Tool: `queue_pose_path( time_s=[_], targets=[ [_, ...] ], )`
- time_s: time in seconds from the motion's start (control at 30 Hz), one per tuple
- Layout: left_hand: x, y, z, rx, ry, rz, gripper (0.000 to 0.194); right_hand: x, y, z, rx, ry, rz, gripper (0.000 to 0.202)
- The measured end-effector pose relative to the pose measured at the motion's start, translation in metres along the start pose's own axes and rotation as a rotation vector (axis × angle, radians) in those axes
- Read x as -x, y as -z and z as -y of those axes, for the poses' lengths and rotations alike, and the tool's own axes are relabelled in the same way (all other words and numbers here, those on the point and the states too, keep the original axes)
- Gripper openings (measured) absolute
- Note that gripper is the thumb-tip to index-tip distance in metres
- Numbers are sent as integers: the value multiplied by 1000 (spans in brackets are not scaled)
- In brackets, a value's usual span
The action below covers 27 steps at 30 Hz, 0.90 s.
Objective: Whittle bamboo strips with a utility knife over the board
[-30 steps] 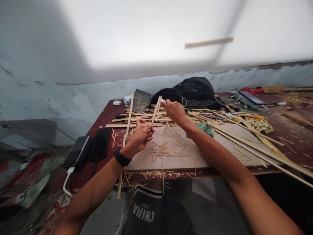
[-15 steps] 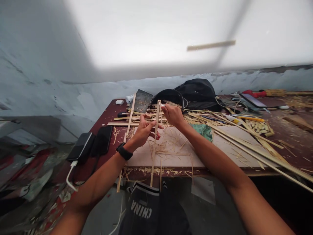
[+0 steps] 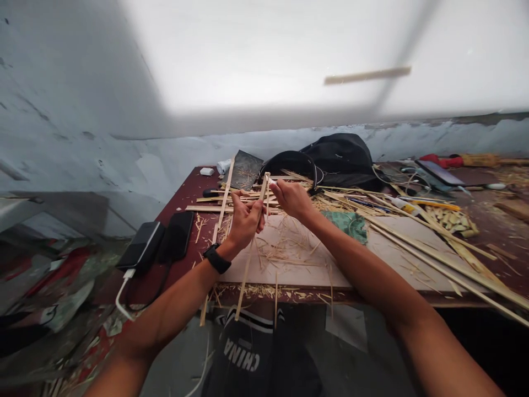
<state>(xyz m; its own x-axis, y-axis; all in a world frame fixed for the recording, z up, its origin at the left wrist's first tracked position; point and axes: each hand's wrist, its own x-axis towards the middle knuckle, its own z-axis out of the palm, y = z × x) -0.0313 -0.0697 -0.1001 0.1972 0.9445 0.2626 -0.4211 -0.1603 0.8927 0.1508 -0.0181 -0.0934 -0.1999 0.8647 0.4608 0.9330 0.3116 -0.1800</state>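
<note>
My left hand [image 3: 247, 220], with a black watch at the wrist, is closed round a thin bamboo strip [image 3: 245, 275]. The strip slants from its top near my right hand down past the board's front edge. My right hand [image 3: 291, 198] is closed at the strip's upper end, its fingertips on something small and white that is mostly hidden. A thin sliver hangs beside the strip's top. Beneath the hands lies a pale board [image 3: 297, 273] strewn with shavings.
A power bank [image 3: 140, 245] with a white cable and a black phone [image 3: 180, 234] lie at the left. Long bamboo strips [image 3: 433, 264] cross the right side. Behind are a black bag [image 3: 341, 162], a green patterned piece [image 3: 346, 225] and a tablet [image 3: 440, 172].
My left hand has closed more tightly round the strip, its fingers less spread. The strip's lower end has swung to the left. The whole view has shifted slightly.
</note>
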Motion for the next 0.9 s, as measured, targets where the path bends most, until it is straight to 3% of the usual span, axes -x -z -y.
queue_pose_path(
  time_s=[0.13, 0.3, 0.5, 0.73, 0.9],
  targets=[
    [0, 1, 4, 18, -11, -75, 56, 2, 2, 12, 19, -30, 9, 66],
    [0, 1, 2, 26, -32, -13, 57, 3, 8, 6, 28, -11, -22, 68],
    [5, -3, -1, 72, 143, 48, 63, 6, 6, -9, 109, 11, -96, 70],
    [1, 1, -2, -2, 184, 15, 64, 10, 4, 5, 90, -82, 13, 67],
    [-1, 5, -6, -6, 226, 21, 60, 12, 7, 9, 184, -87, 21, 72]
  ],
)
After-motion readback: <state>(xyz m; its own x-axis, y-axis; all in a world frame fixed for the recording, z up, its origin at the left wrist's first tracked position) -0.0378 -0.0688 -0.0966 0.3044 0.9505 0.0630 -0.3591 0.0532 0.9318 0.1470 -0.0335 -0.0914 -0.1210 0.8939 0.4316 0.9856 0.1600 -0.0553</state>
